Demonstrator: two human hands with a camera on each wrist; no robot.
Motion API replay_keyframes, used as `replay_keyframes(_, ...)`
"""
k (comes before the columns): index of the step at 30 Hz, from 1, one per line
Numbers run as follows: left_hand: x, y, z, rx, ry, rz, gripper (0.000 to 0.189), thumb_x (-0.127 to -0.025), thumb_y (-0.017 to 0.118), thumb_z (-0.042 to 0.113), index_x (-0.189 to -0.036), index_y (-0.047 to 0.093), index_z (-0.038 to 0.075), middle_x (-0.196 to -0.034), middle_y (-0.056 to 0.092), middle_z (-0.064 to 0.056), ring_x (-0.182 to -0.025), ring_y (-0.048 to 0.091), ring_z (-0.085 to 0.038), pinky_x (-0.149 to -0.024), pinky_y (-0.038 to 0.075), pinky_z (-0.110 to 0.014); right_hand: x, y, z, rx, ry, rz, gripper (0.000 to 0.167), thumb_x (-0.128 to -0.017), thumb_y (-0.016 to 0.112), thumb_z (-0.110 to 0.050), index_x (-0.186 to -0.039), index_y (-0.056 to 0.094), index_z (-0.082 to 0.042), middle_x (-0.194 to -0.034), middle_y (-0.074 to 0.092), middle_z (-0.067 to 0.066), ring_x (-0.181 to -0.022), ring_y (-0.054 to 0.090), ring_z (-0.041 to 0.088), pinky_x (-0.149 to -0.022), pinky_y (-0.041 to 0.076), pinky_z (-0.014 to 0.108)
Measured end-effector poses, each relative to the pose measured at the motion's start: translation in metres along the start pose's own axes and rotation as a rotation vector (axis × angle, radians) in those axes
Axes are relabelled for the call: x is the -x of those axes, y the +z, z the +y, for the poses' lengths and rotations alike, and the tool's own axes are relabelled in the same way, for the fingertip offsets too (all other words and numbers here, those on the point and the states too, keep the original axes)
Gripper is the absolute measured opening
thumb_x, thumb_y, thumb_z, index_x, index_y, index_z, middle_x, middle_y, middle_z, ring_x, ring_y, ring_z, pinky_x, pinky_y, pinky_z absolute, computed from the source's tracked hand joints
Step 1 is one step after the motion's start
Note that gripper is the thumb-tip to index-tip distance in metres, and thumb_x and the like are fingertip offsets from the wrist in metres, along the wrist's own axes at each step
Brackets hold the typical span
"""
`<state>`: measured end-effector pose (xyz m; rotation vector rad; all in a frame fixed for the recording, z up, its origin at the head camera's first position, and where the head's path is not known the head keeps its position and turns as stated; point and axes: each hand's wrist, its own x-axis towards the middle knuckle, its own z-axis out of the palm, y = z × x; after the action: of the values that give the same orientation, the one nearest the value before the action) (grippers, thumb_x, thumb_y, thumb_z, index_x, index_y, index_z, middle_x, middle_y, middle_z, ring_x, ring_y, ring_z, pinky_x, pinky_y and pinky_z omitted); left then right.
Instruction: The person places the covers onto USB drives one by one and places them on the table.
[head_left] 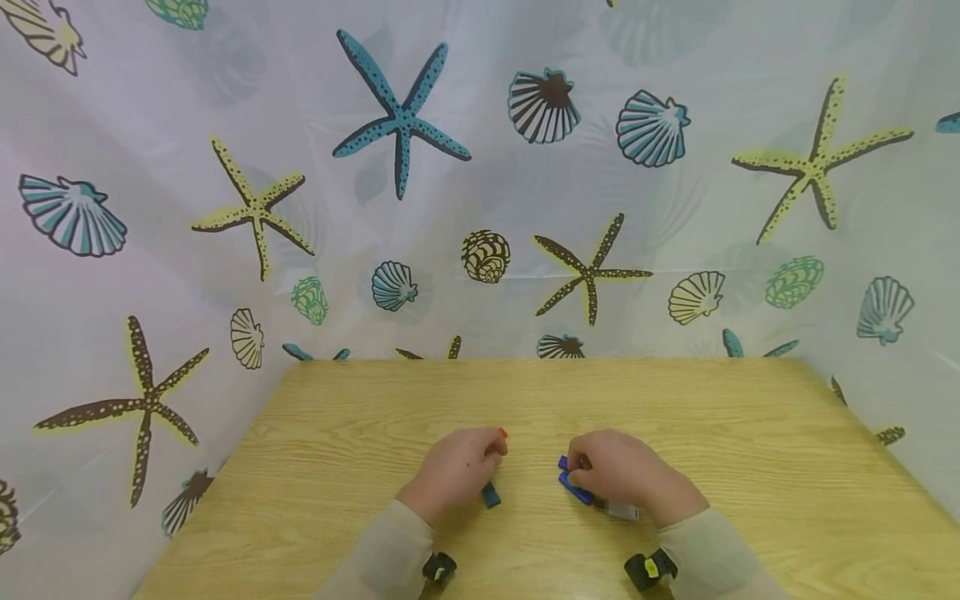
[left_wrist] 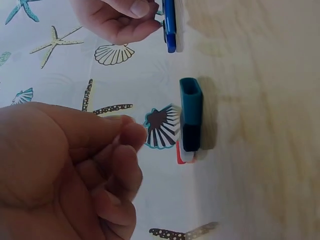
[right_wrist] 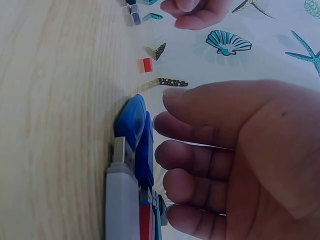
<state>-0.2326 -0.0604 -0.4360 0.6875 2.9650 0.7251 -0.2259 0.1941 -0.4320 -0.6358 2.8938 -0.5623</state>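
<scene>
My left hand [head_left: 461, 468] is held over the table with its fingers loosely curled; nothing shows between thumb and fingertips. Near it lies a dark teal cap-like piece [left_wrist: 191, 115] with a hollow end, and a red-and-white piece [left_wrist: 185, 156] shows behind it. On the other side, my right hand [head_left: 621, 473] hovers close beside blue pieces, fingers half bent and apart from them in the right wrist view. There, a white USB stick [right_wrist: 122, 202] with a metal plug lies against a rounded blue piece [right_wrist: 132, 120]. Another blue piece [right_wrist: 146, 155] and a red stick [right_wrist: 145, 220] lie alongside.
The wooden table [head_left: 360, 425] backs onto a hanging curtain [head_left: 480, 167] printed with starfish and shells. A small red piece [right_wrist: 145, 65] stands further off in the right wrist view. Black wrist cameras sit under both sleeves [head_left: 375, 550].
</scene>
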Motion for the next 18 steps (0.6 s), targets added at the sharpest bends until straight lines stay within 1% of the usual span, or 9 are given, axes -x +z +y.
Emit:
replay_keyframes(1,0.000,0.000,-0.001,-0.011,-0.006,-0.001,0.011,-0.101,0.063,0.015,-0.105,0.073,0.016,-0.111,0.072,0.002,-0.088,0.061,-0.010,-0.077,0.051,-0.031,0.000,0.000,-0.001,-0.001,-0.004,0.002,0.015,-0.092,0.074,-0.020,-0.081,0.065,-0.024,-0.071,0.055,-0.012,-0.062,0.051,0.010,-0.062,0.044,0.034)
replay_keyframes(3,0.001,0.000,-0.002,-0.032,-0.022,-0.009,0.011,-0.101,0.063,0.015,-0.105,0.073,0.015,-0.107,0.072,0.002,-0.088,0.062,-0.011,-0.078,0.052,-0.033,0.001,-0.001,-0.002,-0.004,-0.010,0.004,0.014,-0.092,0.074,-0.021,-0.081,0.065,-0.024,-0.071,0.055,-0.012,-0.062,0.051,0.009,-0.062,0.044,0.034)
replay_keyframes(9,0.002,0.002,-0.006,-0.093,-0.066,-0.052,0.009,-0.098,0.067,0.018,-0.104,0.073,0.014,-0.100,0.069,0.003,-0.086,0.063,-0.012,-0.075,0.053,-0.036,0.001,-0.001,-0.002,-0.014,-0.033,0.007,0.014,-0.093,0.073,-0.022,-0.082,0.065,-0.024,-0.071,0.056,-0.013,-0.062,0.051,0.009,-0.062,0.044,0.034)
replay_keyframes(12,0.002,0.003,-0.009,-0.113,-0.074,-0.076,0.010,-0.097,0.069,0.020,-0.104,0.073,0.015,-0.097,0.068,0.005,-0.085,0.062,-0.012,-0.076,0.053,-0.037,0.001,-0.001,-0.001,-0.019,-0.042,0.007,0.015,-0.093,0.073,-0.022,-0.081,0.064,-0.024,-0.070,0.055,-0.013,-0.061,0.051,0.008,-0.062,0.044,0.034)
replay_keyframes(18,0.000,0.006,-0.011,-0.150,-0.073,-0.142,0.007,-0.099,0.065,0.021,-0.099,0.072,0.018,-0.088,0.065,0.009,-0.079,0.058,-0.010,-0.077,0.051,-0.037,0.002,-0.002,-0.002,-0.028,-0.059,0.010,0.015,-0.094,0.072,-0.022,-0.081,0.064,-0.025,-0.070,0.055,-0.014,-0.062,0.050,0.008,-0.062,0.044,0.034)
